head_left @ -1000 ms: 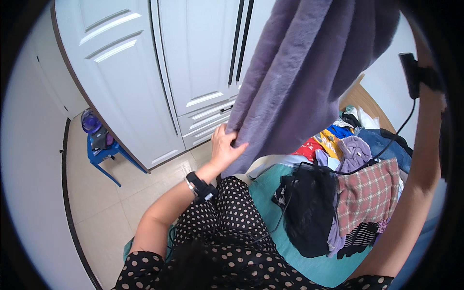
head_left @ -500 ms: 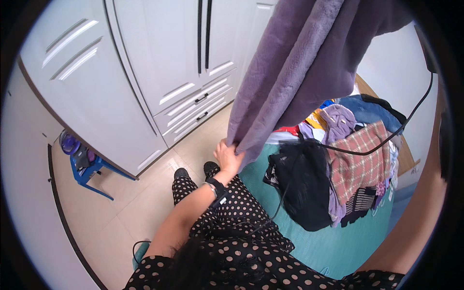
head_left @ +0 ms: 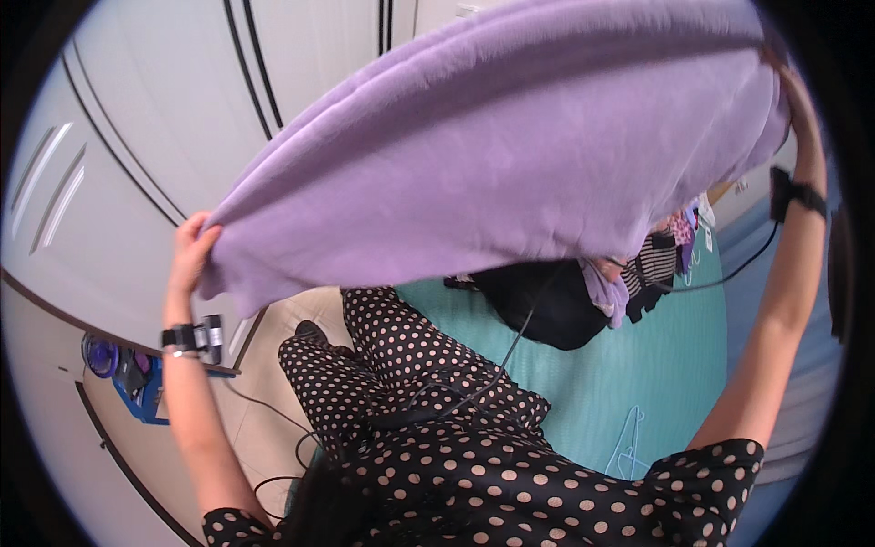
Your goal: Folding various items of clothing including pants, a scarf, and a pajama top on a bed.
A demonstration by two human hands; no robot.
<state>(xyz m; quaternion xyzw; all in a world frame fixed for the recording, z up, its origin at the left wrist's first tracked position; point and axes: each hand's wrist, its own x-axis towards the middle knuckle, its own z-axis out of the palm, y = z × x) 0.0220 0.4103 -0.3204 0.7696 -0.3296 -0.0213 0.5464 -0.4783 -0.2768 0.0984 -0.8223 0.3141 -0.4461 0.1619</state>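
A large purple plush cloth (head_left: 474, 173) is stretched wide in front of me, held up in the air between both hands. At its lower left corner my left hand (head_left: 190, 253) pinches the edge, thumb on the near side. My right hand (head_left: 786, 73) is closed on the upper right edge, its fingers partly hidden by the fabric. I cannot tell whether the cloth is a blanket or a garment. Below it, a black garment (head_left: 538, 305) and a striped garment (head_left: 652, 264) show from a clothes pile that the cloth mostly covers.
The pile lies on a teal bed cover (head_left: 583, 383), with a light blue hanger (head_left: 627, 447) nearer me. White wardrobe doors (head_left: 173, 109) stand ahead and left. A blue stool (head_left: 141, 397) bears small things at the far left. Black cables (head_left: 510, 356) cross my lap.
The cloth has gone from hanging in long folds to being spread sideways. My left hand has moved up and left with its corner; my right hand has come into view.
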